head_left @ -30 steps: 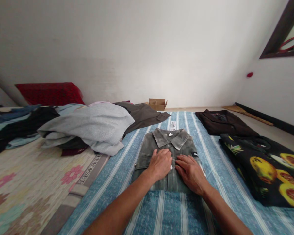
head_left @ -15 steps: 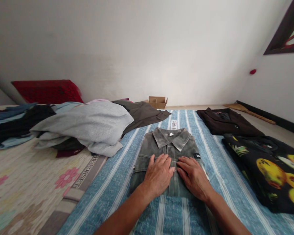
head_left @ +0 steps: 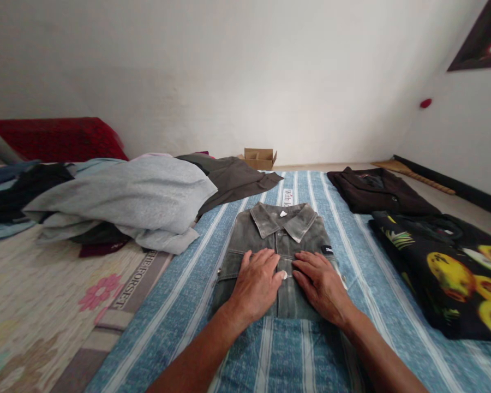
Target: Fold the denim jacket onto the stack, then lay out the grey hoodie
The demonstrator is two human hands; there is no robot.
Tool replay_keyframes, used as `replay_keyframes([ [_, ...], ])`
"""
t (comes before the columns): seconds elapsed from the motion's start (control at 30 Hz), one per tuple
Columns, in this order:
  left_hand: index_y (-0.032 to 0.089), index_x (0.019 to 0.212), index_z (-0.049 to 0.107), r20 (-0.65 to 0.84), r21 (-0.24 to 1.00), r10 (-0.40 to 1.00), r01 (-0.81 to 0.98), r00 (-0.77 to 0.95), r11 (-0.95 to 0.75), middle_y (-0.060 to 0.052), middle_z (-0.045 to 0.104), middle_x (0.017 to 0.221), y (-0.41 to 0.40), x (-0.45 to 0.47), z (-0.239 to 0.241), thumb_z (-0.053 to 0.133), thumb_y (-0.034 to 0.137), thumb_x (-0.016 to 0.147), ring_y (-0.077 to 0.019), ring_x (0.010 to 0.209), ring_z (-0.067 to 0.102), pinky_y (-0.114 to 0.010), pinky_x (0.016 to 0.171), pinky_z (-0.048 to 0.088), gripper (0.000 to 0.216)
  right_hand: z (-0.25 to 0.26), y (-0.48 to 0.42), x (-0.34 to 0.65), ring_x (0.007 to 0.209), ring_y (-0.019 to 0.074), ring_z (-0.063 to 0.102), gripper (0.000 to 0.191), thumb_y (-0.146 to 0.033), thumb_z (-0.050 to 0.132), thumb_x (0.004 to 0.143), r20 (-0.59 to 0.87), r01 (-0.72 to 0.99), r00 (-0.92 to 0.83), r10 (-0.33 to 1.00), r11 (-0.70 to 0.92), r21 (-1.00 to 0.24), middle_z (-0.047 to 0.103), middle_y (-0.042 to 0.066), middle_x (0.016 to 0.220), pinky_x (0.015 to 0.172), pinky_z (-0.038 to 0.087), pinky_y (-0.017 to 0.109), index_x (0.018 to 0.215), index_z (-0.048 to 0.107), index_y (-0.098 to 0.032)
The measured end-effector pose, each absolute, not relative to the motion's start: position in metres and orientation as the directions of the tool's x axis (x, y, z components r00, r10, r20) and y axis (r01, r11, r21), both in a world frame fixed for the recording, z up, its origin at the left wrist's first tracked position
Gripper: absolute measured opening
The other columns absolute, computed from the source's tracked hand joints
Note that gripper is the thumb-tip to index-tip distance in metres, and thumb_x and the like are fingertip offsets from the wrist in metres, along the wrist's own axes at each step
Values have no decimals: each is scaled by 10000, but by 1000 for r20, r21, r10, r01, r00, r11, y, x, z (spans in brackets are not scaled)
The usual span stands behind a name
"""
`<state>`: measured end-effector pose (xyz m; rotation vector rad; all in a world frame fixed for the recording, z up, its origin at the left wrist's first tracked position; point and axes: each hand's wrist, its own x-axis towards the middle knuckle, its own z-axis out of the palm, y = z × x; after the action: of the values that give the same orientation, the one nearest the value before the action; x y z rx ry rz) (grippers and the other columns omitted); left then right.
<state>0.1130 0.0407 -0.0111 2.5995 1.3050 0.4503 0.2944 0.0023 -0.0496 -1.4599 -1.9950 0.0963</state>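
Observation:
A grey denim jacket (head_left: 284, 234) lies folded on the blue striped bedding (head_left: 196, 273), its collar toward the wall. My left hand (head_left: 257, 284) rests flat on the left half of its front, fingers stretched out. On the right half lies my right hand (head_left: 321, 284), also flat, with fingers extended toward the collar. Between the two hands the button placket and a metal button (head_left: 285, 275) show. Neither hand grips the cloth. The jacket's lower part ends near my wrists, against the striped fabric.
At the right lie a folded dark brown garment (head_left: 376, 191) and a black garment with yellow fruit print (head_left: 445, 273). A heap of loose clothes with a grey piece (head_left: 147, 191) fills the left. A small cardboard box (head_left: 259, 158) and a red item (head_left: 57, 139) are by the wall.
The view has shifted slightly, so the surroundings sit a little higher in the picture. Both hands stay flat on the jacket, in nearly the same place.

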Motion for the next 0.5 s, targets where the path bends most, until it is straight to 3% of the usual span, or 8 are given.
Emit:
replay_keyframes([
  [0.27,192,1089,636,246,348,767,684,593,-641,-105,589,1278,40,112,-9,533,169,882,-250,1232,496,-539,1060,316,232,-51,2,295,1147,237,569,256,-255,463,938,456,831,-163,875,371,-414,654,95,1187,1053,358,480,1075,668,-186],
  [0.5,189,929,673,279,298,699,633,658,-714,-111,569,1308,38,110,-8,538,132,863,-270,1285,443,-542,1060,316,161,-49,2,295,1143,240,574,244,-245,477,931,458,833,-157,875,367,-414,659,98,1181,1048,360,482,1067,670,-183],
])
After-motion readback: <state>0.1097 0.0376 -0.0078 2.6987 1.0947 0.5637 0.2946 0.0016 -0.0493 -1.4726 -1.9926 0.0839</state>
